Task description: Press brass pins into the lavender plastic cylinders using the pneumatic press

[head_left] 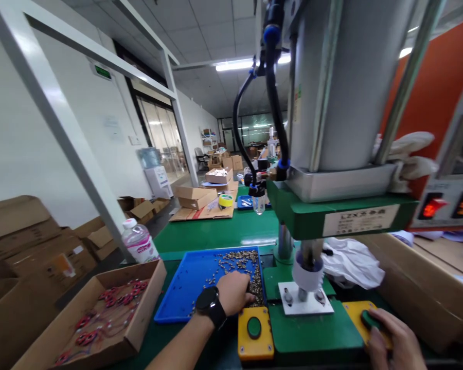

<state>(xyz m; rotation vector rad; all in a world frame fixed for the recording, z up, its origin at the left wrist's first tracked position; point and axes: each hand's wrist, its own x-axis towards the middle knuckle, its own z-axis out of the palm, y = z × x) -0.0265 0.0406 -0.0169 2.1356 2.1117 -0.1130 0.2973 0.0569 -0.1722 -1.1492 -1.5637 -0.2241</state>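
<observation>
My left hand [233, 292], with a black watch on its wrist, reaches into the blue tray [185, 285]. Its fingers curl down, closed, among small metal parts [241, 259] heaped along the tray's right side; what they pinch is hidden. At the lower right, my right hand [399, 339] wraps round a yellow button box [358, 311], its fingertips at the green button [369, 319]. Between my hands stands the green press [316, 321], with a white toothed ring [307, 272] around its ram, above a white plate [304, 304].
A second yellow button box [255, 347] sits just below my left hand. On the left is a cardboard box [146, 303] of red wired parts, with a pink-labelled bottle [140, 240] behind it. A cardboard carton [420, 288] and a white bag [353, 262] stand right of the press.
</observation>
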